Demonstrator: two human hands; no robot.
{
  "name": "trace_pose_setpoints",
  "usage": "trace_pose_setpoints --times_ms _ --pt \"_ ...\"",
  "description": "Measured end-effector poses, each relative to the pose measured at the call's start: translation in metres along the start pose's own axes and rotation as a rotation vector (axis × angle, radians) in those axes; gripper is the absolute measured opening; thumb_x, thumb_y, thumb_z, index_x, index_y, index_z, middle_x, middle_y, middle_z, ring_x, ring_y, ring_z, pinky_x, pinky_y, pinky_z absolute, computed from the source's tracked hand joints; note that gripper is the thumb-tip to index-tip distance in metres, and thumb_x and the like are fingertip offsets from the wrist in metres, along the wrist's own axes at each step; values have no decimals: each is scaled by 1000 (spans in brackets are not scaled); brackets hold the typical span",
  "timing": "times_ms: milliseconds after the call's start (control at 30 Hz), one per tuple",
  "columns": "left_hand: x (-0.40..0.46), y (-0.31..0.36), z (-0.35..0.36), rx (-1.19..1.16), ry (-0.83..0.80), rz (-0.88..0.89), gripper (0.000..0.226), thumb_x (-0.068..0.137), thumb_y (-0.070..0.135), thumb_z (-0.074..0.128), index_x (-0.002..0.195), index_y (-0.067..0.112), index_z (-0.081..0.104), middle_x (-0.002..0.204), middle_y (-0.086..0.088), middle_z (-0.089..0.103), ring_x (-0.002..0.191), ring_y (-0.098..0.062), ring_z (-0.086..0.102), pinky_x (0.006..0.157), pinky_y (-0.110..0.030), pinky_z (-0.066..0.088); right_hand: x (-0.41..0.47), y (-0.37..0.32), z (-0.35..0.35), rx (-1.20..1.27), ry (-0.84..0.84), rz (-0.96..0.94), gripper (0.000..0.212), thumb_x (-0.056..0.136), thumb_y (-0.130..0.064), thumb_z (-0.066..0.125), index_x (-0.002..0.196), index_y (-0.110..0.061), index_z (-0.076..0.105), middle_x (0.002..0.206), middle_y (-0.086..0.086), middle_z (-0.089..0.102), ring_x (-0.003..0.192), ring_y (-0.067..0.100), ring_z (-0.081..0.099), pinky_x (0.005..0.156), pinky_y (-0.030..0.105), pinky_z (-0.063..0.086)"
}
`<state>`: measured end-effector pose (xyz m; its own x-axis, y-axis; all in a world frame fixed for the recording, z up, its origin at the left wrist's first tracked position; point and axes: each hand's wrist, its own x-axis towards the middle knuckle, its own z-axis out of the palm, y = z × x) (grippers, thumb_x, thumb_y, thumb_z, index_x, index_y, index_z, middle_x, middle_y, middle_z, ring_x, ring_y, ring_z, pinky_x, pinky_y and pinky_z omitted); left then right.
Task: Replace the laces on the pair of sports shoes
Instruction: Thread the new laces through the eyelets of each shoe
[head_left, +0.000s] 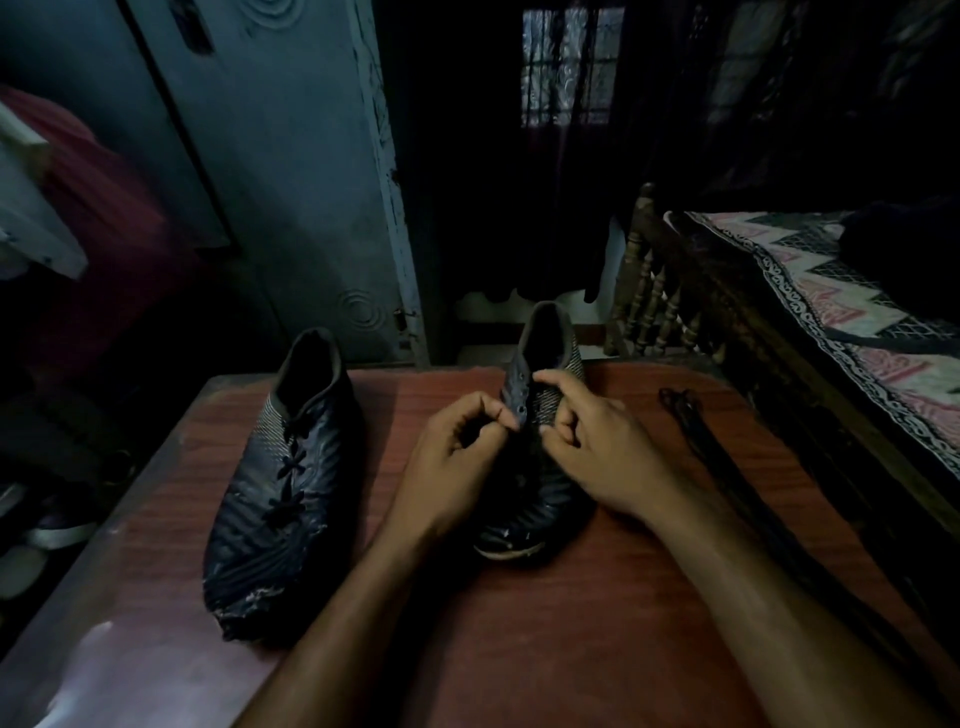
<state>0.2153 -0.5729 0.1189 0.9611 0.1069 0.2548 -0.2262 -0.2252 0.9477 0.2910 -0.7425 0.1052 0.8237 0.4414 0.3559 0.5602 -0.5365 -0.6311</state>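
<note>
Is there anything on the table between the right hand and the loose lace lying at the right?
Nothing visible: only bare table lies between the right hand, which is at the shoe, and the loose lace.

Reddish wooden table (597, 623): two dark shoes (280, 483) (540, 374), loose laces (727, 467).

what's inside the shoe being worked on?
Inside the right-hand shoe only a dark opening shows; the interior is too dim to tell. Its visible eyelets look empty. Both hands, left hand and right hand, cover the lower lacing area.
</note>
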Motion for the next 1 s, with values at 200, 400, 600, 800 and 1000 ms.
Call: trace_pose_setpoints --times_ms 200,400,600,800,1000 --pt "4 -13 0 50 -40 55 14 101 26 62 89 23 69 84 5 71 81 -13 67 79 -49 55 2 1 -12 132 26 31 38 88 -15 71 104 -33 42 61 4 55 51 10 49 54 27 43" --pt "5 -13 -5 6 -55 -8 15 89 10 77 97 23 78 96 1 78 93 -17 75 88 -39 60 -2 1 -15 367 66 118 34 90 -21 74 98 -17 41 64 15 56 39 23 49 38 28 36" --pt "5 -7 1 -201 29 -102 21 95 -2 64 105 13 76 98 -7 79 90 -14 74 75 -26 59 -1 5 -8 517 92 182 27 94 -16 67 89 -23 42 64 9 54 47 3 47 47 16 36" --pt "3 -4 5 -159 59 -135 31 98 -8 54 100 12 77 92 -1 79 76 -9 72 63 -19 55 3 -3 -5 656 122 242 27 91 7 52 87 -17 41 61 5 41 44 0 36 43 11 29" --pt "2 -5 7 -39 134 -47 21 86 8 80 79 16 62 80 -3 76 64 -15 68 57 -30 56 1 -11 -4 682 111 251 27 90 9 49 87 -16 42 61 1 41 45 0 37 42 11 29"
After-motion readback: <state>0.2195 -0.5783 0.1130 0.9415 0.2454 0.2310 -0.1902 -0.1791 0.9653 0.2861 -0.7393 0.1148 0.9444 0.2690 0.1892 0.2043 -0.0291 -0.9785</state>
